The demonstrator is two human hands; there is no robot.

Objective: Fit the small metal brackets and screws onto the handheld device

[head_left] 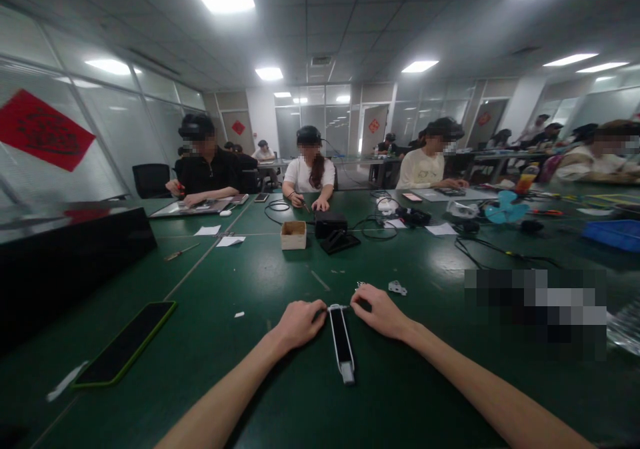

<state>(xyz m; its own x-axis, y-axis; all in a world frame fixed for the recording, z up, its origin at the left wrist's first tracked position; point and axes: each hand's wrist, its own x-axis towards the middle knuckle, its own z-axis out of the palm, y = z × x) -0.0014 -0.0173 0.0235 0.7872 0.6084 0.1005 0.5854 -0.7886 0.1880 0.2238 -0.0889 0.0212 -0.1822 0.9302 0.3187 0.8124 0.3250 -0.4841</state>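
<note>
A long, narrow device with a white rim and black face lies on the green table in front of me. Its near end is a light grey block. My left hand rests on the table at the far left corner of the device, thumb and fingers pinched together. On the other side my right hand is curled, its fingertips pinched by the far right corner. What sits in either pinch is too small to make out. Small metal bits lie just behind my right hand, and a small pale bracket-like plate is beyond it.
A green-edged phone lies at left, near a screwdriver. Ahead stand a small open box and a black device with cables. A blue tray is at far right. Several people sit opposite; a dark panel stands at left.
</note>
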